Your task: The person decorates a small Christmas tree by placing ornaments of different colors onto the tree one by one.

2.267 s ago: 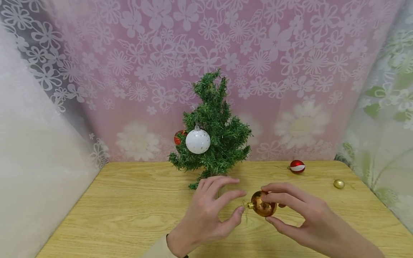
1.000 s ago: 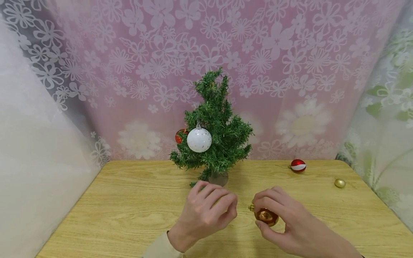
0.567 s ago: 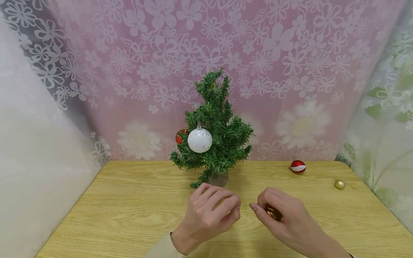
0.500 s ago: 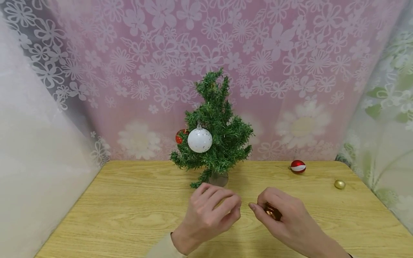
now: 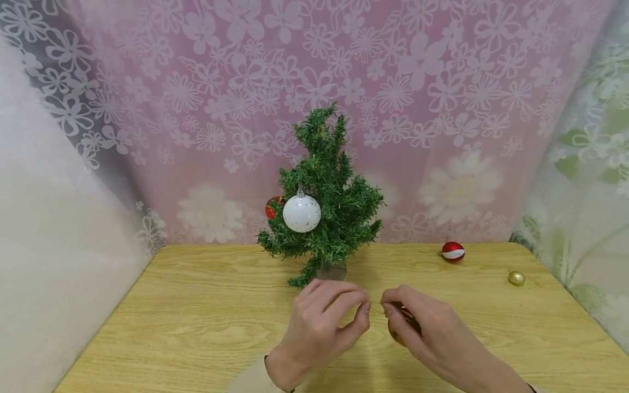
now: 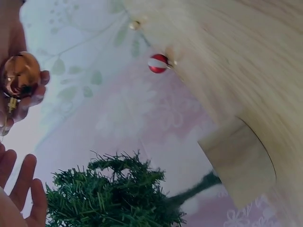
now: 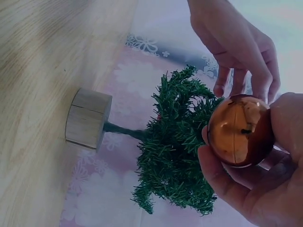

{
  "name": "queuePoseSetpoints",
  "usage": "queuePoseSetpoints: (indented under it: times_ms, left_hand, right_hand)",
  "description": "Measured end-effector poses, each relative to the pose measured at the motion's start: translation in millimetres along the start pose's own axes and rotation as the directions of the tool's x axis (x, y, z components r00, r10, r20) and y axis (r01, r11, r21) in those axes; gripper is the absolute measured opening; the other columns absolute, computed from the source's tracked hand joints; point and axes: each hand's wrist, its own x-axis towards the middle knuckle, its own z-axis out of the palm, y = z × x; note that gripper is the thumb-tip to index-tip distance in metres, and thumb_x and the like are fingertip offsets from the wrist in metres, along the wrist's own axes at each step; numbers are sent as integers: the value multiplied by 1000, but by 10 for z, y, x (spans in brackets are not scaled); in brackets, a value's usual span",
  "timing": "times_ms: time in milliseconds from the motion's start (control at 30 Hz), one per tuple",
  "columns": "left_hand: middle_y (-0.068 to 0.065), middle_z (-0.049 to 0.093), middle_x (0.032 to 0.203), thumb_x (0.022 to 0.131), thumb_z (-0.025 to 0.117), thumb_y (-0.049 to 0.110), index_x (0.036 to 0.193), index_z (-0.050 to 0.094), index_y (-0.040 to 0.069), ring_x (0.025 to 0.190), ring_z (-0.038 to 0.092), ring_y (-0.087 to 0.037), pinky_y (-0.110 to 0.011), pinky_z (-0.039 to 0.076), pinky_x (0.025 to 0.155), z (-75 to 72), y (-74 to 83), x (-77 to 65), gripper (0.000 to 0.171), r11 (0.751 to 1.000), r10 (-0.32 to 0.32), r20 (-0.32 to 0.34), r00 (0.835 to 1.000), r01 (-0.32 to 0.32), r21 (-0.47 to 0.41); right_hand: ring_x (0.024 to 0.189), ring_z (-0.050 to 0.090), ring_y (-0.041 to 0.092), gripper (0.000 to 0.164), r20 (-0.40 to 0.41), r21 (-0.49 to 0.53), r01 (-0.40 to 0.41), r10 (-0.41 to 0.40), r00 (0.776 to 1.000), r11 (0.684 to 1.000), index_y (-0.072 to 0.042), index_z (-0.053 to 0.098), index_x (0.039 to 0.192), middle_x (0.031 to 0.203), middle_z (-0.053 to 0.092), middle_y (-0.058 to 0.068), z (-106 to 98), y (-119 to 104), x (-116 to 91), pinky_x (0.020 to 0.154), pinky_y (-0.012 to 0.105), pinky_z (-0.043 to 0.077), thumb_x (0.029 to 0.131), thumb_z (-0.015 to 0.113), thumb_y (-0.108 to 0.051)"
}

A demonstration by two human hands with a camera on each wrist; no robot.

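Observation:
My right hand (image 5: 434, 330) curls its fingers round a shiny copper-coloured Christmas bauble (image 7: 239, 137), which they partly hide in the head view. In the left wrist view its gold cap (image 6: 12, 103) faces my left hand (image 5: 321, 322). A thin hanging thread (image 5: 377, 311) runs between the two hands, and my left thumb and index finger pinch its end. Behind the hands stands a small green Christmas tree (image 5: 326, 213). A white speckled bauble (image 5: 302, 213) hangs on its front left, with a red bauble (image 5: 272, 207) partly hidden behind.
A red-and-white bauble (image 5: 452, 251) lies at the back right of the wooden table (image 5: 196, 316). Nearer the right edge lies a small gold bauble (image 5: 516, 278). The tree has a round wooden base (image 7: 87, 118). Flowered curtains (image 5: 236, 136) enclose the table's back and sides.
My left hand went from spread fingers to a pinch on the thread. My right hand drew the copper bauble into its curled fingers, thumb and index finger coming together near its cap.

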Motion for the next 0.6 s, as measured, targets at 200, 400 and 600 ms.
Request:
queuePoseSetpoints:
  times_ms: [200,400,600]
  left_hand:
    - [0,74,95,91,63,12,90,72,13,83,71,-9,-19,53,74,1,24,-2,10,994,-85,20,996,86,-73]
    - [1,74,98,90,62,12,88,71,15,85,71,-10,-19,52,74,-23,38,-12,10,989,-129,54,990,133,-65]
    - [-1,74,101,80,70,7,86,70,14,87,71,-11,-20,55,79,-39,39,43,9,986,-139,62,988,144,-87]
  right_hand:
    - [62,42,-12,30,-33,-18,-26,25,999,1000,-16,59,109,77,50,-16,20,-6,-20,55,4,35,95,61,10]
    - [62,41,-13,27,-63,-74,-49,44,997,996,-17,60,107,77,51,-17,4,-33,9,54,4,35,95,62,8]
    - [65,55,-7,10,-101,-174,-35,17,995,984,-13,62,107,82,63,-13,-5,-31,59,56,7,42,102,59,-4]
